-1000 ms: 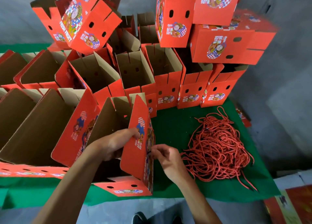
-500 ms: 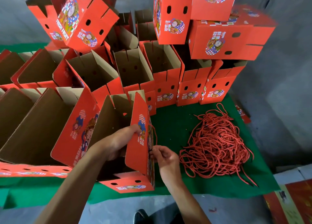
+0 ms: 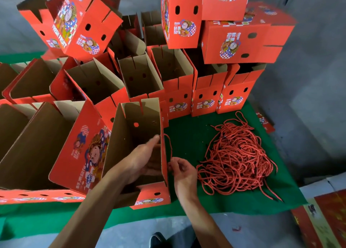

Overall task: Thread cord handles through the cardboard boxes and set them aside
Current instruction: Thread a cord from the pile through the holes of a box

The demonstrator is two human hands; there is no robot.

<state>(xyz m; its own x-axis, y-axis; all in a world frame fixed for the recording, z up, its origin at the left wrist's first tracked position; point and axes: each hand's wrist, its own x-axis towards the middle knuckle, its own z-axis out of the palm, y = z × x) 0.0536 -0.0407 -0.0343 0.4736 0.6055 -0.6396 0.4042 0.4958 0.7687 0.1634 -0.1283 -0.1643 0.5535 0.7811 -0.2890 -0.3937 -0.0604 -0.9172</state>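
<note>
Threading is the step in hand: the open box [image 3: 138,135] stands at the near edge of the green cloth [image 3: 189,135], left hand [image 3: 144,159] flat inside against its right wall, fingers straight. Outside, the right hand [image 3: 182,170] pinches a red cord [image 3: 169,144] beside that wall. Next, I judge, the cord's end must find the wall's hole.

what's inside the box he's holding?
Inside the box: the left hand, fingers flat on the right wall, and bare cardboard with a handle hole. No cord end visible inside. The hand and forearm hide the floor.
</note>
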